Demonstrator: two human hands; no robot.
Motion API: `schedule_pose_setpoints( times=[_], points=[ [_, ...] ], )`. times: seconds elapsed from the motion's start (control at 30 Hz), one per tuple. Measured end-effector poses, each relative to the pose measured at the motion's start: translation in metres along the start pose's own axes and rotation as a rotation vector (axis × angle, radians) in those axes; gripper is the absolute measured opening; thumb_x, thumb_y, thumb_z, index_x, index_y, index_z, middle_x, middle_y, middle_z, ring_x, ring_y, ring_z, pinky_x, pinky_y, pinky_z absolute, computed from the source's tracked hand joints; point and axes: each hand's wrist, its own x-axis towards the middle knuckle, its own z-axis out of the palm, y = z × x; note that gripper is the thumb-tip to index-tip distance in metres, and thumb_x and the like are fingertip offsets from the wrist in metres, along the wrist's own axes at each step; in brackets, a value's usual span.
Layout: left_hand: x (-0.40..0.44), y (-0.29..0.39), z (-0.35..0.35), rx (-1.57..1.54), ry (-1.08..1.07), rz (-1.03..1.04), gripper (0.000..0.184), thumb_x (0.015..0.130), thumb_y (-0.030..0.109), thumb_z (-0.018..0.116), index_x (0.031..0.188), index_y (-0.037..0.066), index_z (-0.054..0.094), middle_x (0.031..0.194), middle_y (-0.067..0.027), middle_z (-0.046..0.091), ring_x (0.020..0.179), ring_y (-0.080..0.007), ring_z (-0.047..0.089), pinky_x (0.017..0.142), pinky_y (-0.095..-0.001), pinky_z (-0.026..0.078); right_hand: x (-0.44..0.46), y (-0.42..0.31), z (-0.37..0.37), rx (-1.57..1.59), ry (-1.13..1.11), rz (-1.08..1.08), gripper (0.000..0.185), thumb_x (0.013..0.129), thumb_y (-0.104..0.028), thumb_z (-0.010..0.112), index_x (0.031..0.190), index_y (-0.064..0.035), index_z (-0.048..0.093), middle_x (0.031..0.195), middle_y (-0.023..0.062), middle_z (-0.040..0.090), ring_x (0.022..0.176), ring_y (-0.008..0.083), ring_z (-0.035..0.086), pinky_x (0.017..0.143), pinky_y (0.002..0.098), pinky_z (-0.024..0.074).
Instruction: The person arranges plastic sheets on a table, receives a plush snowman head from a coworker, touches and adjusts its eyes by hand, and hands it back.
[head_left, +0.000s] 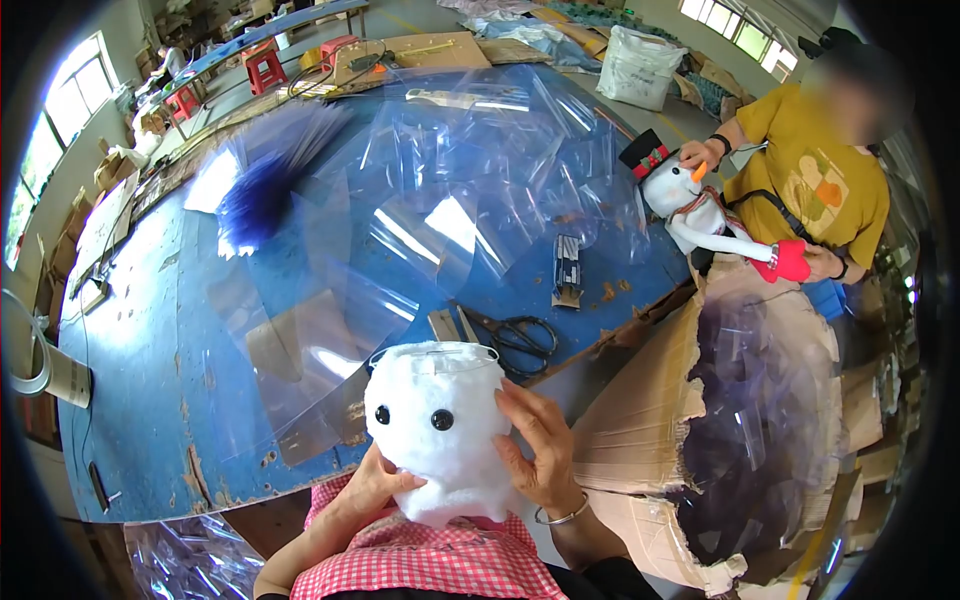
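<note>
A white fuzzy plush snowman head with two round black eyes is held in front of my apron, at the table's near edge. Its top is flat, and a thin clear loop or cord shows round the upper rim. My left hand grips it at the lower left, thumb on the plush and the other fingers mostly hidden. On the other side, my right hand holds the head with bent fingers against its surface. Just beyond the head lie black-handled scissors, partly under clear film.
Clear plastic sheets cover much of the blue table. A small dark box and a purple-blue bundle lie there. At right stands a torn carton holding plastic film. A co-worker holds a snowman doll.
</note>
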Motion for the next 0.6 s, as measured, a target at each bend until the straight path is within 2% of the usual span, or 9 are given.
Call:
schedule_pose_setpoints(
  times=[0.17,0.3,0.43,0.53,0.6],
  points=[
    [-0.003,-0.007,-0.008,-0.020,0.035,-0.111,0.081,0.065,0.009,0.076,0.132,0.001,0.031,0.120,-0.0119,0.051,0.113,-0.0228,0.049,0.097,-0.0380,0.040,-0.006,0.003,0.005,0.084,0.007,0.073,0.039,0.080,-0.012,0.064,0.117,-0.0014,0.057,0.119,0.0182,0.055,0.103,0.0340,0.055,0.087,0.0379,0.0449],
    [0.002,-0.009,-0.013,0.058,0.019,-0.063,0.093,0.065,0.011,0.077,0.138,0.003,0.021,0.129,-0.0131,0.042,0.123,-0.0242,0.039,0.103,-0.0390,0.032,-0.006,-0.002,0.005,0.067,0.067,0.004,0.035,0.080,-0.012,0.062,0.114,-0.0011,0.059,0.116,0.0184,0.056,0.100,0.0342,0.055,0.085,0.0395,0.0452],
    [0.005,-0.010,-0.012,0.167,0.018,0.005,0.101,0.064,0.013,0.080,0.141,0.004,0.015,0.132,-0.0128,0.038,0.125,-0.0240,0.036,0.104,-0.0389,0.030,-0.014,-0.004,0.011,-0.050,0.094,-0.082,0.036,0.081,-0.016,0.061,0.115,-0.0027,0.059,0.113,0.0162,0.056,0.098,0.0319,0.054,0.082,0.0394,0.0452],
    [0.007,-0.010,-0.008,0.144,0.054,0.033,0.100,0.065,0.015,0.080,0.140,0.003,0.015,0.132,-0.0127,0.038,0.125,-0.0242,0.035,0.105,-0.0389,0.030,-0.015,-0.001,0.016,-0.140,0.030,-0.048,0.036,0.083,-0.018,0.060,0.116,-0.0036,0.059,0.113,0.0155,0.055,0.098,0.0311,0.053,0.082,0.0396,0.0448],
    [0.006,-0.008,-0.005,0.132,0.056,0.026,0.100,0.066,0.016,0.080,0.141,0.003,0.015,0.132,-0.0131,0.038,0.126,-0.0246,0.035,0.105,-0.0392,0.030,-0.015,0.000,0.014,-0.067,0.068,-0.059,0.035,0.083,-0.018,0.060,0.114,-0.0038,0.060,0.114,0.0151,0.054,0.099,0.0320,0.053,0.083,0.0390,0.0447]
  ],
)
